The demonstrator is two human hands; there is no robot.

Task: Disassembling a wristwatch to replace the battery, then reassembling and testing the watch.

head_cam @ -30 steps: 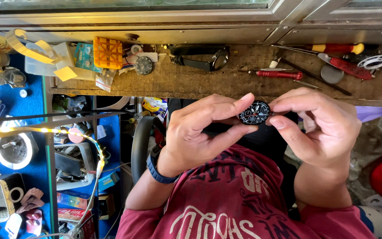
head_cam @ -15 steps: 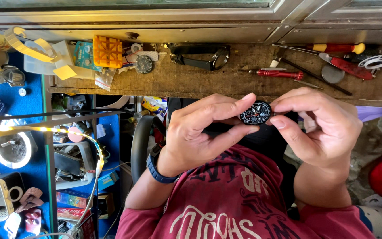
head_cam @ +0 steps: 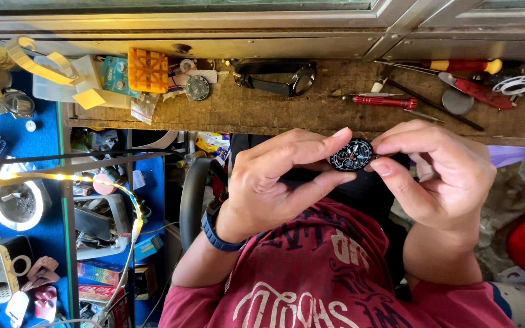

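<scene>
Watch head (head_cam: 352, 154), round, with a dark dial and no strap on it, sits between both hands just in front of the edge of the wooden table (head_cam: 262, 115), raised toward the camera above the person's red shirt (head_cam: 329, 273). The left hand (head_cam: 274, 182) pinches it from the left, index finger over the top rim and thumb under it, the other fingers curled loosely behind; held by the rim this way, the dial stays uncovered and faces up where it can be read. The right hand (head_cam: 439, 176) closes on the opposite edge with thumb and fingertips, which looks like a grip for steadying the case or working something on its side; what the fingertips touch there is too small to tell.

On the table behind lie a black watch with its strap (head_cam: 277, 78), a loose grey dial (head_cam: 197, 88), an orange plastic grid (head_cam: 147, 70), a red screwdriver (head_cam: 384, 101) and a red-handled tool (head_cam: 478, 93), all within reach but untouched.

Compared with half a second ago and a second ago, almost nothing differs: both hands keep the same pinch and the piece stays in the same spot.
</scene>
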